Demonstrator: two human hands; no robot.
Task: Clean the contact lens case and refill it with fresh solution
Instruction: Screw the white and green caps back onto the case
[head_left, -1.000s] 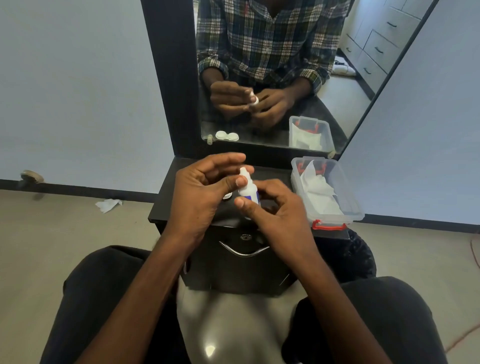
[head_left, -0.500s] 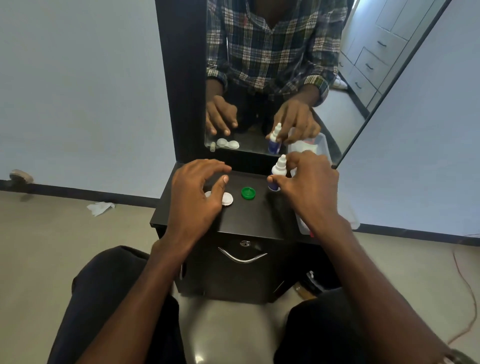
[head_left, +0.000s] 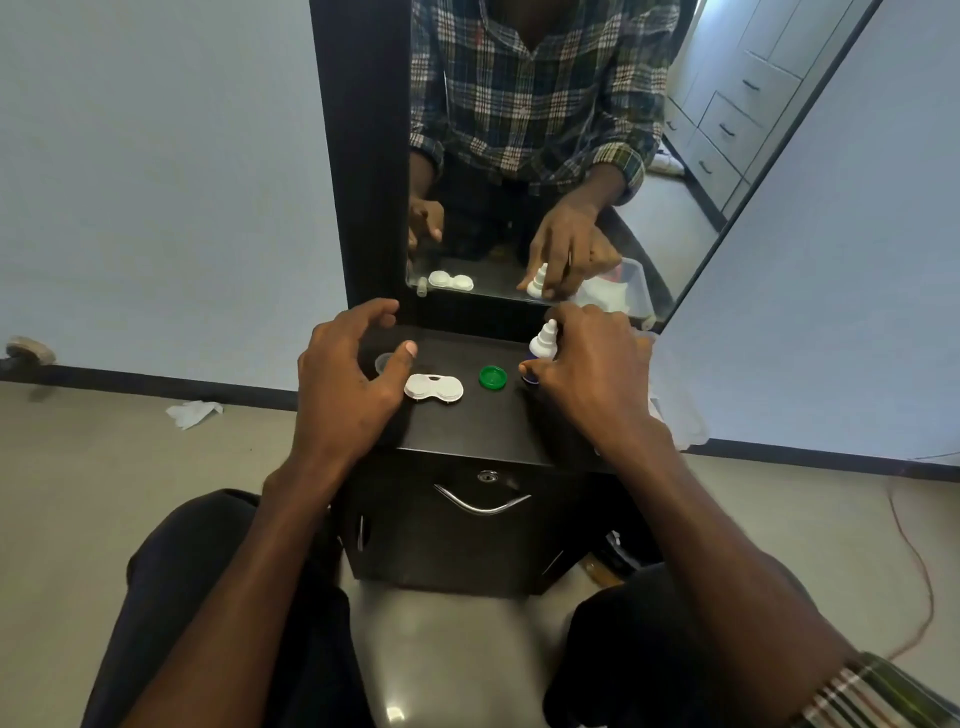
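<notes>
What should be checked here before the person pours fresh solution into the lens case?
1. Solution bottle in right hand, upright on the cabinet top: ok.
2. Bottle nozzle uncapped: cannot tell.
3. Lens case lying flat on the cabinet top, within reach: ok.
4. Both case wells open: cannot tell; a green cap lies beside it.
5. Left hand steadying the case: not ok, it is open with only its thumb near the case.
6. Wells clean and dry: cannot tell.
</notes>
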